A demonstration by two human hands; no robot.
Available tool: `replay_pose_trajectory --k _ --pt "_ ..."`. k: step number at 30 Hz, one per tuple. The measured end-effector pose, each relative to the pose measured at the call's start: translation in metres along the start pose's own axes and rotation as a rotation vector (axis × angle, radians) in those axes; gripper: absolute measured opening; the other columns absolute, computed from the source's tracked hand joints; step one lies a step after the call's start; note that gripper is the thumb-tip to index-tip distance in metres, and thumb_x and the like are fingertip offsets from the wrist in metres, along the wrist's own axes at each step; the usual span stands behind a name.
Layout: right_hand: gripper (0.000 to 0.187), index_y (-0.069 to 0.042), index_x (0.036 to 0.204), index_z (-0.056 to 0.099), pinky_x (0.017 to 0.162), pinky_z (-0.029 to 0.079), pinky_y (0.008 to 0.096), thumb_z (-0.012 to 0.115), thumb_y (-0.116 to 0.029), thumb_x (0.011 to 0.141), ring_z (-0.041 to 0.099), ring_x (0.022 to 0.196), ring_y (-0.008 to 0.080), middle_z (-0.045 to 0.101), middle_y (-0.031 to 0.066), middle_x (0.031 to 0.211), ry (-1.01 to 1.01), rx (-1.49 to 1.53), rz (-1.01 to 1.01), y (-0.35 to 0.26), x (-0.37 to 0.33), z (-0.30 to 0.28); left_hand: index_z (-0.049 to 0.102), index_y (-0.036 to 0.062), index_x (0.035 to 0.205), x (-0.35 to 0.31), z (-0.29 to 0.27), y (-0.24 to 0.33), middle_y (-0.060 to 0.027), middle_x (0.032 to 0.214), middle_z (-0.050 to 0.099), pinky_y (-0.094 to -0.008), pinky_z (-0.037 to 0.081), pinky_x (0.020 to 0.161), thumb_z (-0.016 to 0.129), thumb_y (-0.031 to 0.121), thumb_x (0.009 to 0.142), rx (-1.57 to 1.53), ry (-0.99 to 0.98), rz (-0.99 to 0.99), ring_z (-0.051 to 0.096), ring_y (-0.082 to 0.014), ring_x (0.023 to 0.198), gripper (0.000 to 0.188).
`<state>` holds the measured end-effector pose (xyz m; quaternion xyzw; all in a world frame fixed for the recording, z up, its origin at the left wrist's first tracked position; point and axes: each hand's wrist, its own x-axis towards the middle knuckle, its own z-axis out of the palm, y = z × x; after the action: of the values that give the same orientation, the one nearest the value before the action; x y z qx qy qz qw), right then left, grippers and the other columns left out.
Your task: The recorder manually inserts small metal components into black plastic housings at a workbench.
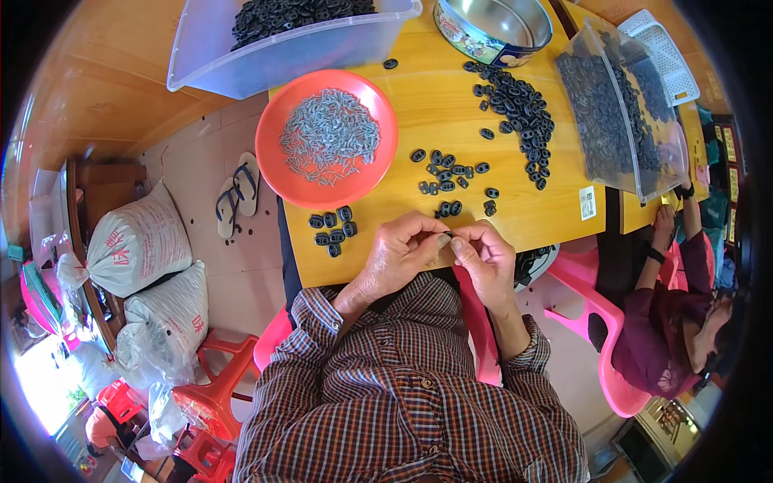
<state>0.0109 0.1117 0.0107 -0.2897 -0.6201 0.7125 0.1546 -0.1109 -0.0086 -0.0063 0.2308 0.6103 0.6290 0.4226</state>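
Observation:
At the table's near edge my left hand [405, 248] and my right hand [485, 256] meet, thumbs and fingers pinched together. Between their fingertips is a small black plastic piece [448, 234], mostly covered, so its exact form does not show. Just beyond my fingers lie a few black oval two-holed plastic pieces [456, 208]. More of them form a loose group [443, 171] farther off. Left of my left hand sits a small cluster of similar pieces [334, 237]. A red bowl [269, 153] holds many thin silver-grey metal bits [330, 133], too small to name surely.
A clear bin [290, 71] of black pieces stands at far left, a round tin [475, 40] at the back. A heap of black pieces [523, 113] lies before another clear bin [636, 181]. At right, a co-worker's hand [664, 229] rests near the yellow table [555, 229].

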Motion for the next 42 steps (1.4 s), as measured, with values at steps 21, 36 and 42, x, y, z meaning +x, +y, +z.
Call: replay_pose_trajectory --k 21,36,42 --pt "0.007 0.002 0.085 0.057 0.055 0.041 0.019 0.059 -0.003 0.089 0.048 0.06 0.0048 0.049 0.0014 0.077 -0.008 -0.295 -0.07 -0.004 0.004 0.005 0.065 0.0002 0.097 0.002 -0.035 0.028 -0.0113 0.089 0.058 -0.0315 0.047 0.061 0.072 0.004 0.076 0.676 0.431 0.508 0.058 -0.0208 0.072 0.023" --pt "0.009 0.002 0.085 0.057 0.056 0.042 0.0191 0.059 -0.005 0.09 0.048 0.061 0.0047 0.049 0.001 0.078 -0.028 -0.327 -0.077 -0.003 0.006 0.006 0.068 0.0059 0.104 0.015 -0.068 0.036 -0.0054 0.105 0.055 -0.0446 0.032 0.089 0.076 0.031 0.069 1.325 0.513 0.449 0.049 -0.0254 0.096 0.043" --pt "0.009 0.002 0.085 0.058 0.056 0.042 0.019 0.058 -0.004 0.091 0.049 0.061 0.0045 0.049 0.001 0.078 -0.007 -0.285 -0.051 -0.003 0.007 0.005 0.069 0.0054 0.099 0.014 -0.068 0.034 -0.0044 0.098 0.057 -0.0415 0.034 0.087 0.077 0.022 0.069 1.245 0.515 0.512 0.052 -0.0239 0.092 0.035"
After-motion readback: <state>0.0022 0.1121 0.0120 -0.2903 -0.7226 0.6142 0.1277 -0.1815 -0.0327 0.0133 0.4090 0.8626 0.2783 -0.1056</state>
